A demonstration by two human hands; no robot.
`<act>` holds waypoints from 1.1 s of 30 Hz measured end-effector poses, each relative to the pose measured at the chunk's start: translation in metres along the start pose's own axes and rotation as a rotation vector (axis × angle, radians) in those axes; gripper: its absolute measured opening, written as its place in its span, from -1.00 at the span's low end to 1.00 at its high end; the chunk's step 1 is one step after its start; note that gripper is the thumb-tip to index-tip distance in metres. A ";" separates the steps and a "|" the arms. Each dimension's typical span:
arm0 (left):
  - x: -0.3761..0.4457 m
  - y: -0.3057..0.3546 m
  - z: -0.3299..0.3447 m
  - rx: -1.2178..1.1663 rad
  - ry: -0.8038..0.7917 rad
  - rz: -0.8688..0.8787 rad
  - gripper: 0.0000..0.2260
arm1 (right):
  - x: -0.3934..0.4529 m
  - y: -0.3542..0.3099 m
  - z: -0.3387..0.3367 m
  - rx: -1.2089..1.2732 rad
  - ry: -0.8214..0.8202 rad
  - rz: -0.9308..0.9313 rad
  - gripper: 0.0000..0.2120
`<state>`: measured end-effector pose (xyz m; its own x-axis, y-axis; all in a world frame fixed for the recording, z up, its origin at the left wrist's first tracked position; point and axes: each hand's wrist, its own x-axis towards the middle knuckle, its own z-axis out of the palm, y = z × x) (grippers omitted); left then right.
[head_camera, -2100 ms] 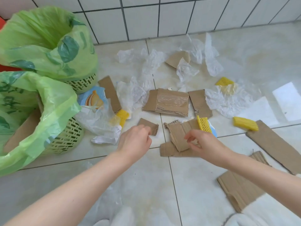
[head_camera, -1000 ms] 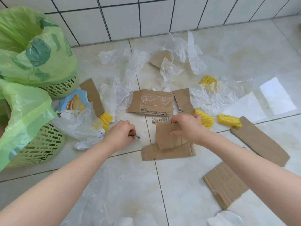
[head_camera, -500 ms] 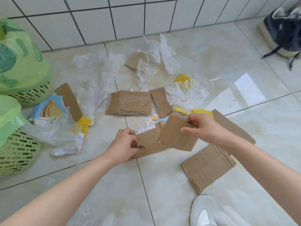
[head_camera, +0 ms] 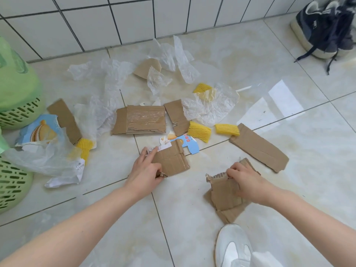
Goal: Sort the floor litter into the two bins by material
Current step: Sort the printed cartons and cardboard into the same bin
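Observation:
My left hand point(head_camera: 144, 169) grips a small cardboard scrap point(head_camera: 161, 174) and its forefinger reaches onto a flat cardboard piece point(head_camera: 172, 158) on the floor. My right hand point(head_camera: 244, 180) grips a torn cardboard piece point(head_camera: 223, 195) and holds it over another cardboard sheet point(head_camera: 228, 212) lying near my foot. More cardboard pieces point(head_camera: 141, 119), yellow foam nets point(head_camera: 199, 131) and crumpled clear plastic point(head_camera: 210, 106) are scattered toward the wall. Two green bins point(head_camera: 17, 112) with green liner bags stand at the far left.
A long cardboard strip point(head_camera: 259, 147) lies to the right. A torn blue printed wrapper point(head_camera: 41, 130) and a plastic bag point(head_camera: 44, 157) lie beside the bins. My white shoe point(head_camera: 232, 245) is at the bottom. Dark sneakers point(head_camera: 325, 26) sit by the tiled wall.
My right hand has carried its torn cardboard piece down and right onto the sheet near my foot. My left hand has stayed by the flat cardboard piece, still holding the scrap. The view turned right.

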<state>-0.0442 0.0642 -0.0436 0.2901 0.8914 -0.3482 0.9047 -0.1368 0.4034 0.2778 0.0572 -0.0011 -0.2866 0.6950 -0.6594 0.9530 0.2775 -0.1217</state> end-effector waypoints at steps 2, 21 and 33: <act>0.003 -0.001 -0.001 0.032 -0.027 -0.015 -0.85 | -0.002 0.003 0.010 -0.095 0.053 -0.026 -0.45; -0.002 -0.009 -0.018 -0.377 -0.139 -0.199 -0.71 | -0.002 -0.015 -0.001 -0.250 0.188 -0.039 -0.71; -0.038 -0.033 -0.066 -0.666 0.179 -0.290 -0.70 | -0.001 -0.076 -0.063 0.291 0.214 -0.125 -0.88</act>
<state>-0.1057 0.0637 0.0123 -0.0378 0.9163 -0.3987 0.5407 0.3543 0.7630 0.1993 0.0775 0.0556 -0.3873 0.7989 -0.4601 0.8885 0.1903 -0.4176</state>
